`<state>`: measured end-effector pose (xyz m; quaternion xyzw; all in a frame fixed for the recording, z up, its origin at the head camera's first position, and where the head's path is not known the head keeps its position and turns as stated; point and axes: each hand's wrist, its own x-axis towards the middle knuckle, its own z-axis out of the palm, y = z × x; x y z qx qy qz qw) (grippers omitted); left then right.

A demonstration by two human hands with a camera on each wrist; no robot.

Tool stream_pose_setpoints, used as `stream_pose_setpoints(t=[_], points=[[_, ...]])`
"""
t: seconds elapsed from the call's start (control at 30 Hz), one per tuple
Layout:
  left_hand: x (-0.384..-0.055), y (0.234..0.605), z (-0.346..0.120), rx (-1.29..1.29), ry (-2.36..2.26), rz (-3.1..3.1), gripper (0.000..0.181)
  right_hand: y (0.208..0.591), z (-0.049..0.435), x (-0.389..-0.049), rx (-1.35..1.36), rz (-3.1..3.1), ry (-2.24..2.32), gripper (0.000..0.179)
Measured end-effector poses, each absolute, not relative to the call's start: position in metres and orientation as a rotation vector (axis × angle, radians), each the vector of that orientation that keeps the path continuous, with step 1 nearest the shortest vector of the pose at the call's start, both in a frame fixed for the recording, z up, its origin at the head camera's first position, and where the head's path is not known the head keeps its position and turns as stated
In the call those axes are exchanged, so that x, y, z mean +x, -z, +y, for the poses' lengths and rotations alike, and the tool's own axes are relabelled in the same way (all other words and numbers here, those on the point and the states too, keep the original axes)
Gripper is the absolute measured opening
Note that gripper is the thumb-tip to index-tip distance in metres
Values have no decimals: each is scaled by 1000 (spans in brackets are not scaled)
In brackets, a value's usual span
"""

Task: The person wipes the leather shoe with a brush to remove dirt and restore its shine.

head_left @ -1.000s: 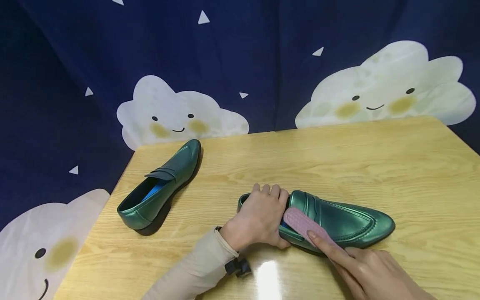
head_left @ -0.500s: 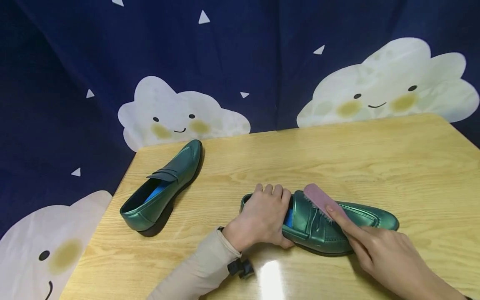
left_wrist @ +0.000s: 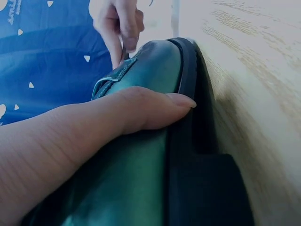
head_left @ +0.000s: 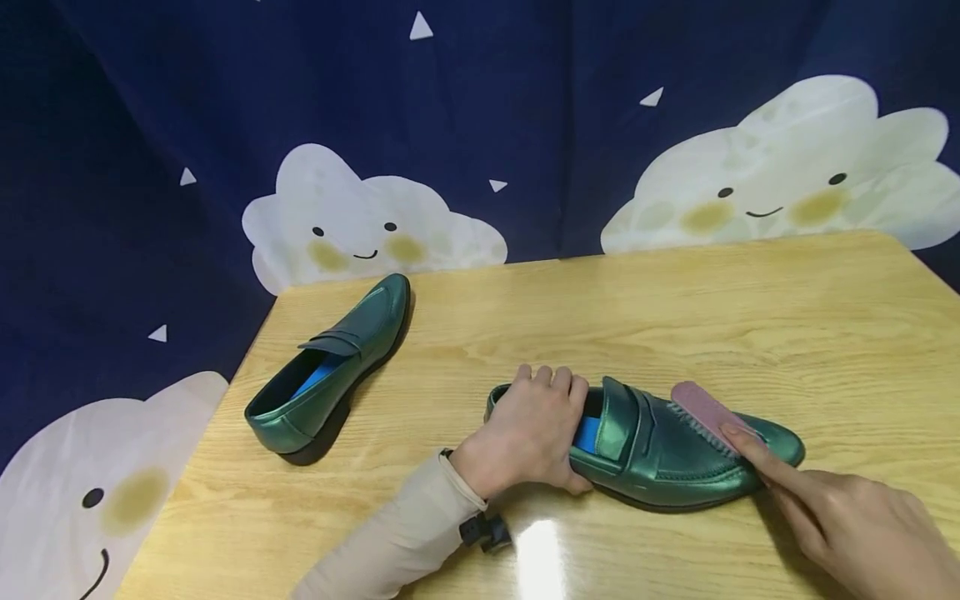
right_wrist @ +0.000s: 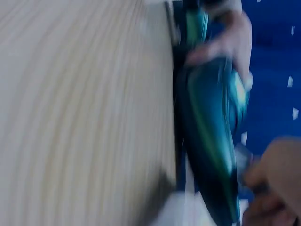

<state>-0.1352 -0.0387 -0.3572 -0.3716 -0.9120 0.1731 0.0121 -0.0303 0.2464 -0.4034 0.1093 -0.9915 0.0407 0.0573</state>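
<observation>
A metallic green loafer lies on the table, its toe pointing right. Across its rear opening my left hand grips the sides; in the left wrist view the thumb presses along the side just above the black sole. My right hand holds a pink-backed brush, forefinger along its back, with the bristles against the loafer's upper near the toe. The right wrist view is blurred, and the brush is mostly hidden there behind the fingers.
A matching green loafer with a blue insole stands at the table's left side, toe pointing away. The wooden table ends at a dark blue curtain printed with clouds. A small black device sits at my left wrist.
My right hand has moved the brush from the loafer's opening over the strap and rightward towards the toe. My left hand keeps its grip on the heel end. The view has shifted slightly.
</observation>
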Motion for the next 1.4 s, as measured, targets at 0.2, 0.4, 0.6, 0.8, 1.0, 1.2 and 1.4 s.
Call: stream_pose_setpoints(t=[0.2,0.4,0.6,0.8,1.0,1.2,1.4], points=[[-137,352,-39,-1158,-555,-2838,104,392,253,-42,434,-3038,-106,67],[-135,353,-37,-1149,-552,-2874,104,380,236,-71,672,-2939,-134,73],[-137,353,-39,-1162,-535,-2831,101,371,234,-84,696,-2949,-446,53],[-155,358,-51,-1147,-442,-2699,95,363,238,-84,701,-2914,-702,45],[-166,368,-45,-1006,-364,-2481,95,349,246,-87,601,-2851,-396,65],[-158,380,-24,-912,-316,-2372,95,349,241,-100,627,-2685,-333,59],[-141,377,-20,-914,-219,-2452,92,341,242,-104,701,-2710,-293,54]])
